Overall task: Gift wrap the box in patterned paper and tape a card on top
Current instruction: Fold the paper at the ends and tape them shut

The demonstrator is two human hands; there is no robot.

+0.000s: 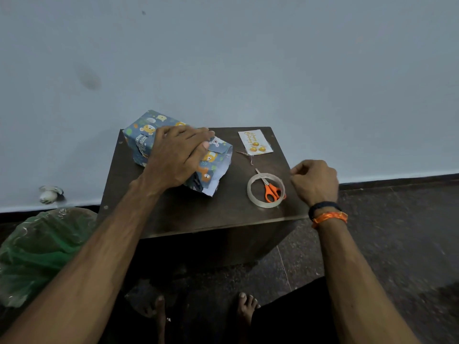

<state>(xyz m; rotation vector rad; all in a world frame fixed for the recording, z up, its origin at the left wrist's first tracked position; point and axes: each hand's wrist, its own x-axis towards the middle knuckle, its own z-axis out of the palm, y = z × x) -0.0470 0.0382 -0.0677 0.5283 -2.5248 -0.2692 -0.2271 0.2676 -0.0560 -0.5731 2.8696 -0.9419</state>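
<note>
Left hand (pixel 177 155) presses flat the blue animal-print wrapped box (pixel 173 150); right hand (pixel 314 181), beside it, seems to pinch something unseen—keep that flap taut.

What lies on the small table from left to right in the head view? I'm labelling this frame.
Wrapped box under the left hand → card → tape roll with scissors inside → right hand.

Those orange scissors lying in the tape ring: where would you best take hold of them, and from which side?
Judging by the pose, take the scissors by the orange handle loops, coming from above on the near side. The loops lie flat inside the tape roll, facing the person, while the blades point away across the ring's far rim. The right hand is nearest for the grip.
</note>
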